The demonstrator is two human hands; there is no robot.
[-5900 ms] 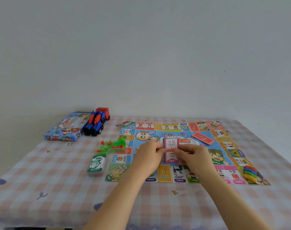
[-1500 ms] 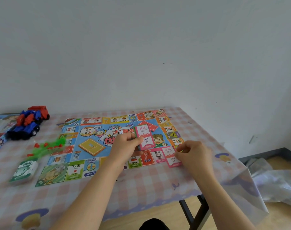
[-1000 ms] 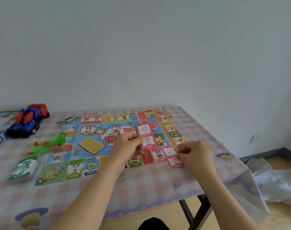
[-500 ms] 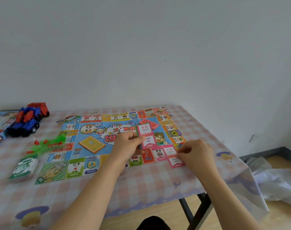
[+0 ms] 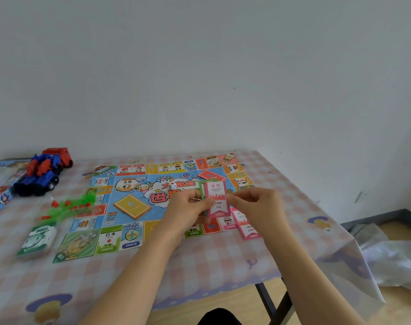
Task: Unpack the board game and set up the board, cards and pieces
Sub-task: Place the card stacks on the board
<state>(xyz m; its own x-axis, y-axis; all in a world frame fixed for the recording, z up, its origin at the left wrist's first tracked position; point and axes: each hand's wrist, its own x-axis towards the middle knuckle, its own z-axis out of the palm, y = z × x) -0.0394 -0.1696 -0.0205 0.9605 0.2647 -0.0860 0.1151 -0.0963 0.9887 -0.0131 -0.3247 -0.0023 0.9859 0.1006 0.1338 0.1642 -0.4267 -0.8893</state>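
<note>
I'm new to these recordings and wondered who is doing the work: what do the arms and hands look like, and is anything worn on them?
A person's bare left hand and right hand: no gloves, rings, watch or bracelet show. The left forearm and right forearm are bare down to the picture's lower edge, so no sleeve is in view. No cables or markings.

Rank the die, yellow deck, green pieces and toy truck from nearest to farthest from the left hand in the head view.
1. Die, just beyond the left hand.
2. Yellow deck, to its left.
3. Green pieces, further left again.
4. Toy truck, far back left.
</note>
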